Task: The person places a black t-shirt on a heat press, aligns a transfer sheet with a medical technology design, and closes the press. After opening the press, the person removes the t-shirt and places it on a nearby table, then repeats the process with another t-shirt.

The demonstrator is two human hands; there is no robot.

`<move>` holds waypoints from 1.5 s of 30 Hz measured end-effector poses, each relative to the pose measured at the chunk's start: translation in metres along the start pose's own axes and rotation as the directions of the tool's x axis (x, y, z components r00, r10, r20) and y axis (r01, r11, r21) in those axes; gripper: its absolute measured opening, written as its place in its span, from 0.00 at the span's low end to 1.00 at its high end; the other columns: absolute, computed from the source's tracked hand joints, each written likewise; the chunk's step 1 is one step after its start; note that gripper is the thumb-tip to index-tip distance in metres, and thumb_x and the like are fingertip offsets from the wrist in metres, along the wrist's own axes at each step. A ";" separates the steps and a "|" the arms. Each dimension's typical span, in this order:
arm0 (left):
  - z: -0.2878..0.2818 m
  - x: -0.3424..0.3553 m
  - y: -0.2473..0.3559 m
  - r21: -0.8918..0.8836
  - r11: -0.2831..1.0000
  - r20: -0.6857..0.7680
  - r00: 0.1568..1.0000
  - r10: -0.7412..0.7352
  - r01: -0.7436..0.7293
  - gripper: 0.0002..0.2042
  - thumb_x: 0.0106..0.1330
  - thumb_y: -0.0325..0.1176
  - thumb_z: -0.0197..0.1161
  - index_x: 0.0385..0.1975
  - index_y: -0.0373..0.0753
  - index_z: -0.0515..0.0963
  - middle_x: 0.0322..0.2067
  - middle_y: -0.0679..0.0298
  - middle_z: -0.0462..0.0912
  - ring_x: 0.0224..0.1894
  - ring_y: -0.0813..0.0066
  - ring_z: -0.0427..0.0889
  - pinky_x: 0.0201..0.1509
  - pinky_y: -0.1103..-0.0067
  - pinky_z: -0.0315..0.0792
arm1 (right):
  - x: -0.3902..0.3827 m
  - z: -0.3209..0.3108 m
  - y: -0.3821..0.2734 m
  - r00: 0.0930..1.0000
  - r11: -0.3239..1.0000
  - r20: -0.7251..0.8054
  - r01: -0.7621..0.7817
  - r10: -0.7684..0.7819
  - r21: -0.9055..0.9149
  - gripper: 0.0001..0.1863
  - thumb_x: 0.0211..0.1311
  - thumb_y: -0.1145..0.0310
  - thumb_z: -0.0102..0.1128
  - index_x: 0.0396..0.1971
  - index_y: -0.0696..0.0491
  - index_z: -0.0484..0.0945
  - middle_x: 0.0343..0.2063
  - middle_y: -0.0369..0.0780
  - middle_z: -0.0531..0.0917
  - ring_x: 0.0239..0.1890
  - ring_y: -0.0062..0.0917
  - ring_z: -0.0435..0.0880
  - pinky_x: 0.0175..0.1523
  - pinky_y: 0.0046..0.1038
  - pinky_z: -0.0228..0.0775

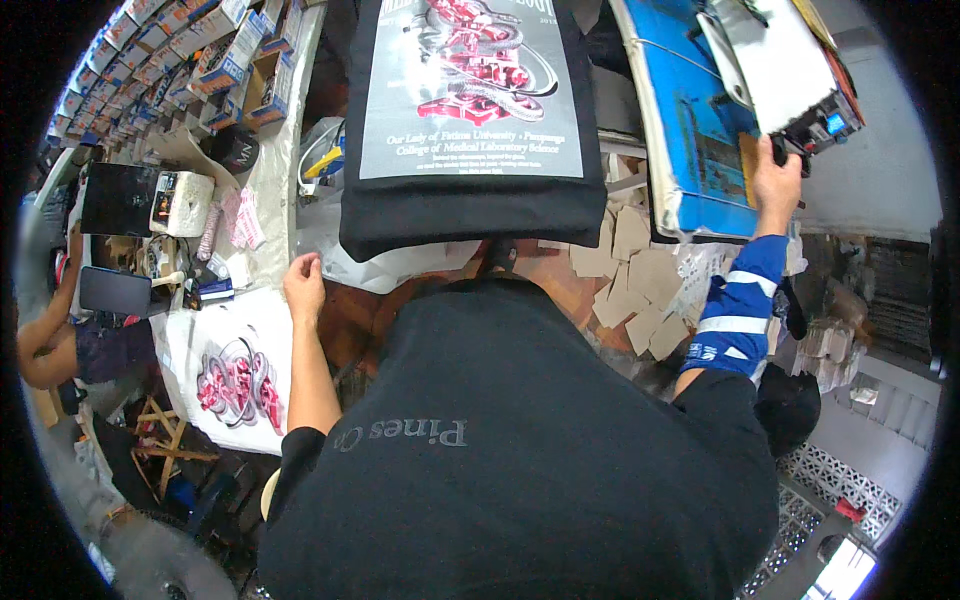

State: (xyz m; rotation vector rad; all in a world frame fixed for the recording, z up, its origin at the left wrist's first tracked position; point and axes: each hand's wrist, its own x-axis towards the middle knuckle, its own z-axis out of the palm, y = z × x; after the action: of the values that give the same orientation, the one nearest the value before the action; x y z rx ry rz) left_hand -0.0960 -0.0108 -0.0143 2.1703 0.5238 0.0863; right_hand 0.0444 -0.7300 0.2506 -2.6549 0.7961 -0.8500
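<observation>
My right hand (778, 185) is closed round a black handle (784, 152) at the near end of a white, flat-topped device with a small lit blue display (835, 122). It stands over the right side of a blue board (680, 130). At the left table's edge, my left hand (305, 287) has its fingers curled together, with nothing visible in them. In front of me, a black shirt (470, 215) is stretched flat over a platen. A grey panel (400, 110) with a red and silver picture and white lettering lies on its front.
A white sheet (180, 350) with a similar red print hangs over the left table's near end. Small boxes (215, 50) crowd that table's far end. Cardboard pieces (630, 265) lie on the floor. Another person's arm (50, 330) shows at far left, near a dark tablet-like slab (115, 290).
</observation>
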 end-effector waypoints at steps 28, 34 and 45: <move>0.016 -0.207 -0.133 -0.149 0.736 0.338 0.733 -0.590 0.661 0.07 0.66 0.31 0.63 0.36 0.34 0.83 0.27 0.65 0.82 0.25 0.75 0.80 0.30 0.76 0.75 | -0.173 0.002 -0.299 0.719 0.656 -0.373 0.691 -0.586 0.302 0.56 0.32 0.41 0.81 0.65 0.52 0.69 0.68 0.66 0.56 0.65 0.70 0.58 0.67 0.65 0.56; 0.010 -0.257 -0.181 -0.237 0.589 0.439 0.626 -0.644 0.772 0.07 0.65 0.29 0.60 0.33 0.33 0.82 0.24 0.64 0.81 0.24 0.76 0.78 0.26 0.76 0.71 | -0.189 -0.001 -0.318 0.754 0.726 -0.291 0.652 -0.589 0.218 0.58 0.38 0.36 0.77 0.68 0.54 0.67 0.71 0.65 0.51 0.71 0.70 0.51 0.71 0.65 0.50; 0.198 -0.120 0.014 0.193 0.912 0.873 0.487 0.008 -0.361 0.23 0.69 0.49 0.61 0.51 0.35 0.82 0.51 0.45 0.83 0.56 0.48 0.82 0.58 0.63 0.75 | -0.110 0.023 -0.118 0.791 0.491 -0.273 0.568 -0.548 0.661 0.12 0.58 0.65 0.71 0.37 0.55 0.86 0.44 0.46 0.87 0.52 0.42 0.84 0.59 0.38 0.76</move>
State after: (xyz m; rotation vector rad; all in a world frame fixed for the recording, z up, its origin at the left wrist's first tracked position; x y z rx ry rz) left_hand -0.1517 -0.2145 -0.1104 2.2540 -0.3381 -1.0337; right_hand 0.0335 -0.5696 0.2261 -2.1204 -0.4370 -1.0515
